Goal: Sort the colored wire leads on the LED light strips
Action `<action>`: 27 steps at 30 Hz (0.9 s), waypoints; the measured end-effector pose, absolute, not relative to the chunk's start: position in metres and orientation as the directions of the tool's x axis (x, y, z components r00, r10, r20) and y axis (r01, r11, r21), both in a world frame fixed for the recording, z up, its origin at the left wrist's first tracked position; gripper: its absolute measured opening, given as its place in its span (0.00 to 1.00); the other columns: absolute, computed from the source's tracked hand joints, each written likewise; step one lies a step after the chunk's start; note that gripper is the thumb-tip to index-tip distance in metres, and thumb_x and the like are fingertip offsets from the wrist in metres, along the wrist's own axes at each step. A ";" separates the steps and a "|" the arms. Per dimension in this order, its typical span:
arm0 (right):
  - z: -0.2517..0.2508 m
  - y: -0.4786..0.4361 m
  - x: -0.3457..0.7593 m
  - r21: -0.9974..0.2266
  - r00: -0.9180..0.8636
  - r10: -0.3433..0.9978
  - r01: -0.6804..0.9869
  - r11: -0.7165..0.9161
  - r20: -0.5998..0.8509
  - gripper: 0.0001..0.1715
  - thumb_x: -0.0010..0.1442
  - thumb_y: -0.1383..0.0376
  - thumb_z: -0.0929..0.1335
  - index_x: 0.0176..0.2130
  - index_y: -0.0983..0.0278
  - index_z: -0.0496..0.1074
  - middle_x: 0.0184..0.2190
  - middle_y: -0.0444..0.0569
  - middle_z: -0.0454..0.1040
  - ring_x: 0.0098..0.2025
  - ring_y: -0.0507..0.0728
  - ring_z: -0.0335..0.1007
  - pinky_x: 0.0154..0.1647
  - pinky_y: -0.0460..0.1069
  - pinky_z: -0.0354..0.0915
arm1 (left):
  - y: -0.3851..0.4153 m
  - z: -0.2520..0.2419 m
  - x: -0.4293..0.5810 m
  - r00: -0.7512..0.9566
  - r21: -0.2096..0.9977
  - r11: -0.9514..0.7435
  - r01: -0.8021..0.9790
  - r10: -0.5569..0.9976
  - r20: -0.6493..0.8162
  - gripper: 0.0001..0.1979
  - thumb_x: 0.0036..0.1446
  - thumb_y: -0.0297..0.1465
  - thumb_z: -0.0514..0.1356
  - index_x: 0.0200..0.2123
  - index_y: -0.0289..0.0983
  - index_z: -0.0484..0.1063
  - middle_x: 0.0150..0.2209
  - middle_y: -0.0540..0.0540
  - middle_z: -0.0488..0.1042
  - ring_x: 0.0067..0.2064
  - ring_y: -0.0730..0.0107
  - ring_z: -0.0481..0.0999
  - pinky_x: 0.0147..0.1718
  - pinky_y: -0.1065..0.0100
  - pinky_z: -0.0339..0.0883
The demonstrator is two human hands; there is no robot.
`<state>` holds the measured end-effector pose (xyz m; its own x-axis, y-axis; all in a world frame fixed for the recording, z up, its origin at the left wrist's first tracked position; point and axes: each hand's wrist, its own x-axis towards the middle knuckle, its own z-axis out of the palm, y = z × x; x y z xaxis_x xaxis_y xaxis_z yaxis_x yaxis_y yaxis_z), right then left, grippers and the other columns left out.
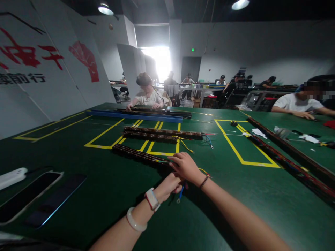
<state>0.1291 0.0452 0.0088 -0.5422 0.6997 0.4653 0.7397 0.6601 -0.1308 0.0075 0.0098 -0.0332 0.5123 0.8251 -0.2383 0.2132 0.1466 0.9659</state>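
Observation:
A long dark bar (136, 154) with metallic strips along it lies slanted on the green table, its near right end covered by my hands. My right hand (184, 167) curls over that end, fingers bent together beside a green wire; its thumb is hidden. Just below and left of it, touching it, my left hand (170, 185) is closed, and what its fingers hold is hidden. A blue wire (181, 194) with a ring terminal hangs out beneath my hands. A yellow wire (203, 170) with a red-sleeved end pokes out right of my right hand.
Two similar dark bars (162, 134) with loose wires lie beyond. Yellow tape (243, 162) marks rectangles on the table (110, 195). Phones (56, 200) lie at left. Long wired assemblies (285, 158) run along the right. A person (146, 94) works opposite at a blue rail (141, 116).

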 end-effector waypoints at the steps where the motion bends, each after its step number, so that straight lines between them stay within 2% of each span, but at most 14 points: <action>1: 0.008 0.043 0.140 -0.156 -0.517 0.713 0.747 0.646 0.474 0.14 0.65 0.61 0.64 0.49 0.61 0.71 0.40 0.50 0.73 0.42 0.55 0.66 0.44 0.50 0.60 | 0.011 -0.031 0.005 0.509 0.963 0.141 0.228 0.826 -0.241 0.19 0.58 0.43 0.51 0.31 0.33 0.71 0.19 0.50 0.66 0.17 0.77 0.58 0.20 0.71 0.53; 3: 0.003 0.037 0.164 -0.181 -0.481 0.739 0.768 0.615 0.473 0.13 0.65 0.61 0.64 0.47 0.61 0.73 0.38 0.50 0.74 0.41 0.55 0.67 0.43 0.50 0.61 | 0.014 -0.025 0.001 0.502 0.953 0.093 0.287 0.833 -0.232 0.21 0.58 0.44 0.51 0.29 0.33 0.71 0.18 0.51 0.66 0.17 0.77 0.58 0.21 0.72 0.53; 5: -0.006 0.030 0.186 -0.184 -0.457 0.765 0.792 0.583 0.455 0.12 0.65 0.61 0.64 0.45 0.62 0.74 0.37 0.50 0.74 0.40 0.55 0.68 0.42 0.50 0.61 | 0.015 -0.019 -0.002 0.491 0.912 -0.028 0.409 0.849 -0.195 0.22 0.59 0.44 0.49 0.27 0.33 0.71 0.17 0.51 0.66 0.19 0.76 0.62 0.23 0.71 0.55; 9: -0.025 0.016 0.216 -0.179 -0.435 0.806 0.826 0.535 0.401 0.11 0.64 0.62 0.64 0.44 0.60 0.75 0.36 0.49 0.74 0.38 0.55 0.67 0.40 0.50 0.61 | 0.011 -0.007 -0.006 0.488 0.677 -0.284 0.679 0.864 -0.127 0.22 0.62 0.42 0.46 0.25 0.36 0.71 0.20 0.49 0.69 0.23 0.71 0.68 0.29 0.69 0.58; 12: -0.034 0.013 0.223 -0.148 -0.439 0.817 0.842 0.519 0.373 0.12 0.65 0.64 0.63 0.44 0.59 0.75 0.34 0.49 0.74 0.37 0.55 0.67 0.39 0.50 0.60 | 0.008 -0.003 -0.007 0.507 0.547 -0.379 0.747 0.856 -0.098 0.21 0.63 0.39 0.46 0.25 0.37 0.70 0.24 0.48 0.72 0.26 0.70 0.70 0.30 0.69 0.58; 17: -0.037 0.015 0.221 -0.175 -0.416 0.838 0.850 0.496 0.353 0.13 0.66 0.66 0.62 0.44 0.58 0.76 0.33 0.49 0.73 0.37 0.55 0.65 0.39 0.49 0.59 | 0.007 -0.003 -0.008 0.528 0.438 -0.469 0.767 0.849 -0.015 0.21 0.63 0.41 0.47 0.25 0.37 0.70 0.24 0.46 0.72 0.26 0.67 0.71 0.30 0.69 0.58; 21: -0.039 0.014 0.220 -0.205 -0.382 0.854 0.859 0.469 0.354 0.13 0.66 0.65 0.62 0.44 0.58 0.76 0.34 0.49 0.73 0.37 0.55 0.65 0.40 0.49 0.58 | 0.008 0.002 -0.010 0.459 0.401 -0.458 0.793 0.883 0.101 0.19 0.63 0.41 0.47 0.26 0.38 0.67 0.23 0.47 0.71 0.25 0.68 0.71 0.28 0.70 0.56; 25: -0.041 0.013 0.221 -0.206 -0.376 0.857 0.862 0.463 0.353 0.14 0.66 0.64 0.62 0.44 0.58 0.76 0.34 0.49 0.72 0.38 0.55 0.65 0.40 0.49 0.58 | 0.009 0.008 -0.012 0.275 0.384 -0.318 0.867 0.948 0.163 0.14 0.65 0.36 0.44 0.42 0.36 0.66 0.29 0.45 0.73 0.28 0.67 0.73 0.28 0.70 0.58; 27: -0.042 0.013 0.221 -0.205 -0.380 0.856 0.861 0.466 0.349 0.14 0.66 0.65 0.62 0.45 0.58 0.75 0.34 0.49 0.73 0.38 0.55 0.64 0.40 0.49 0.57 | 0.012 0.008 -0.014 0.239 0.354 -0.282 0.891 0.957 0.161 0.15 0.65 0.35 0.43 0.44 0.36 0.65 0.30 0.44 0.74 0.30 0.66 0.74 0.29 0.70 0.60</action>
